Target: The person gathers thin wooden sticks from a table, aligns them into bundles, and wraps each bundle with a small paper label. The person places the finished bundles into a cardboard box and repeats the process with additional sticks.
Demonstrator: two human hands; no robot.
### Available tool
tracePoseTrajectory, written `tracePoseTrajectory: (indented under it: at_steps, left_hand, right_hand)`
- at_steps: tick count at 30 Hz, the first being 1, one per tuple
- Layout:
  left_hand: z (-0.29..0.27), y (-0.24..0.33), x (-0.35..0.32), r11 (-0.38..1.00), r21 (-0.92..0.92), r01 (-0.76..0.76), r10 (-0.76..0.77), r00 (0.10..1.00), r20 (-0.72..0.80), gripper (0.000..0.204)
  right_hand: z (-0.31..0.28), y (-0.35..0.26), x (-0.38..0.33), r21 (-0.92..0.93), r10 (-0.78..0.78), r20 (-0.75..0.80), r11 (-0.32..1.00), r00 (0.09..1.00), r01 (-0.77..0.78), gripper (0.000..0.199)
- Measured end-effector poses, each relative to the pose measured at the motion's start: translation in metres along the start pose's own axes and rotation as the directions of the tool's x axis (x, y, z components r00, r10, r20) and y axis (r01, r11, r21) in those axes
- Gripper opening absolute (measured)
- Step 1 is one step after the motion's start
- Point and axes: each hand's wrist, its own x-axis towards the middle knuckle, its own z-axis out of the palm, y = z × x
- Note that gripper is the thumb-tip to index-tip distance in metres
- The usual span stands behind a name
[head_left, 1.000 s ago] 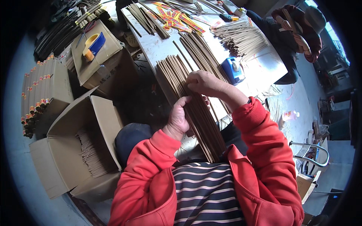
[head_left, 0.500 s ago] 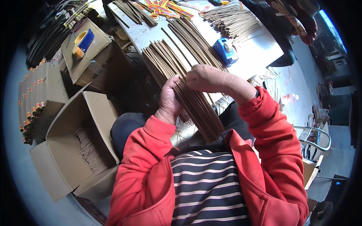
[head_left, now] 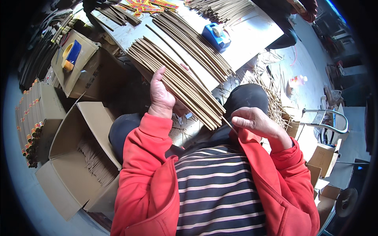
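My left hand [head_left: 162,94] is wrapped round a thick bundle of brown incense sticks [head_left: 185,88], its thumb on top and fingertips showing on the far side. The bundle slants from the table edge down toward my lap. At its near end, my right hand [head_left: 256,121] is closed, with the fingers bent, on one thin incense stick [head_left: 228,123] that juts out past the others. Where the fingers meet this stick is partly hidden. Beyond the bundle, a row of more incense sticks [head_left: 191,43] lies on the white table [head_left: 252,39].
A blue tape dispenser [head_left: 216,37] stands on the table near more sticks [head_left: 224,10] and red-yellow labels [head_left: 147,6]. Left of me is an open cardboard box [head_left: 59,177] with sticks inside; another box [head_left: 88,74] holds a tape roll [head_left: 71,55]. Loose sticks [head_left: 271,94] litter the floor at right.
My right hand has moved from the bundle's upper middle down to its near end, by one protruding stick. My left hand still holds the bundle. The view has shifted somewhat.
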Motion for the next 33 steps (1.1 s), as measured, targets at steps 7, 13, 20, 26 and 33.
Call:
tracePoseTrajectory:
  at_steps: [7, 13, 20, 26, 33]
  left_hand:
    - [0.014, -0.005, 0.004, 1.000, -0.026, -0.004, 0.002, 0.998, -0.061, 0.049]
    - [0.007, 0.001, 0.008, 0.995, -0.094, 0.016, -0.015, 1.000, 0.011, 0.055]
    - [0.010, -0.003, 0.009, 0.999, -0.046, -0.013, 0.013, 1.000, -0.002, 0.053]
    - [0.016, -0.001, 0.001, 0.995, -0.104, 0.015, -0.016, 1.000, -0.012, 0.050]
    - [0.009, 0.001, -0.002, 0.993, -0.089, 0.074, -0.071, 0.997, 0.038, 0.047]
  right_hand:
    - [0.008, 0.013, -0.020, 0.122, 0.113, 0.041, 0.986, 0.993, -0.117, 0.017]
    - [-0.019, 0.026, -0.068, -0.149, 0.101, 0.094, 0.985, 0.991, -0.086, 0.018]
    - [-0.031, 0.061, -0.125, 0.252, 0.097, -0.020, 0.964, 0.995, -0.088, 0.012]
    - [-0.051, 0.120, -0.109, 0.713, 0.173, -0.559, 0.599, 0.811, 0.363, 0.010]
    - [-0.064, 0.109, -0.031, 0.867, 0.222, -0.436, 0.363, 0.872, 0.342, 0.028]
